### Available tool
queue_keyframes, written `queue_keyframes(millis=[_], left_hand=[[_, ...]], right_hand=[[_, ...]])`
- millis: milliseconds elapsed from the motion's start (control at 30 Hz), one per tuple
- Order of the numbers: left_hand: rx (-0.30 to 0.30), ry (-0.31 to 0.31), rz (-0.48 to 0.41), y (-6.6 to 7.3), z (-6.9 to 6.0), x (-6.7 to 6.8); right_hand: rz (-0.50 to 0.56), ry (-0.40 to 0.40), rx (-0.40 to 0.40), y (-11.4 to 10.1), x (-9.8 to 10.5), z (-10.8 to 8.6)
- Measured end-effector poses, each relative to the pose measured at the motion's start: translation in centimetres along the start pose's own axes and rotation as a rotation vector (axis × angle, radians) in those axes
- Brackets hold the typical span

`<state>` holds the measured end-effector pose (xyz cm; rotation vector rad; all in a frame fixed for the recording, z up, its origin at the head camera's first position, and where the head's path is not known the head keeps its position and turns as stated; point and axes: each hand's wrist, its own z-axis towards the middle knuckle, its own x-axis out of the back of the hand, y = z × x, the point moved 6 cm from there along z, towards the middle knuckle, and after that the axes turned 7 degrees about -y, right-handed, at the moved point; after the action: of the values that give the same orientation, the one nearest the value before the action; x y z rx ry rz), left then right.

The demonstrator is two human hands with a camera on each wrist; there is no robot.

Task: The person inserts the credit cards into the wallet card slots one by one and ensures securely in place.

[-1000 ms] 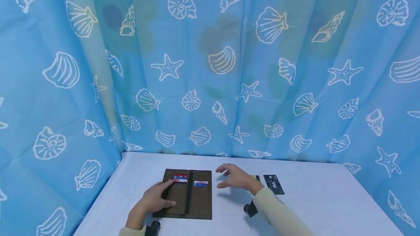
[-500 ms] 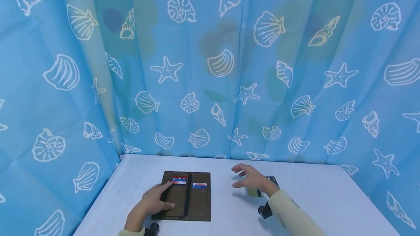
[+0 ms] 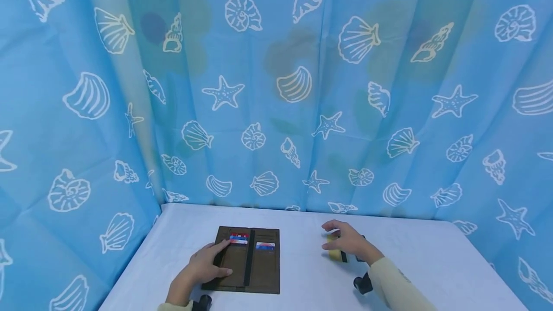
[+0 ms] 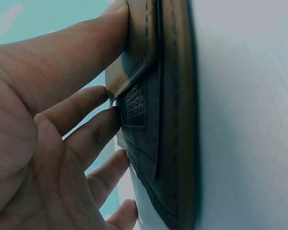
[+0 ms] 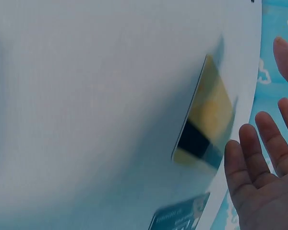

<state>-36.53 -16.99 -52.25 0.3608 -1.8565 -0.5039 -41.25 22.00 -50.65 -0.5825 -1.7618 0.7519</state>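
A brown wallet (image 3: 265, 272) lies spread flat on the table, with cards (image 3: 239, 238) in its left slots and a card (image 3: 265, 246) in a right slot. My left hand (image 3: 202, 264) rests on its left half. In the left wrist view the thumb touches the wallet (image 4: 175, 120) from above, while fingertips meet its edge. My right hand (image 3: 351, 241) hovers over a yellow card with a black stripe (image 3: 334, 255), fingers apart and holding nothing. The right wrist view has that yellow card (image 5: 210, 112) on the table, apart from the fingers.
A dark card (image 5: 180, 215) lies beside the yellow one, mostly hidden by my right hand in the head view. The white table (image 3: 302, 277) ends at a blue shell-print curtain (image 3: 268, 148) behind and at the sides. A black wrist camera (image 3: 363, 283) sits below my right wrist.
My right hand has moved right, away from the wallet and over the yellow card. The dark card has become mostly covered by it. My left hand stays on the wallet.
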Motion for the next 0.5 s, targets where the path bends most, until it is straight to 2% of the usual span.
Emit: queue_keyframes(millis=[267,500], left_hand=[[-0.002,0.009,-0.004,0.3,-0.3,0.2],[-0.003,0.008,0.001,0.2,-0.4,0.3]], right_hand=[[-0.046,0.03,-0.019,1.1,1.1,-0.2],[-0.066,0.026,-0.033,1.8,1.5,-0.4]])
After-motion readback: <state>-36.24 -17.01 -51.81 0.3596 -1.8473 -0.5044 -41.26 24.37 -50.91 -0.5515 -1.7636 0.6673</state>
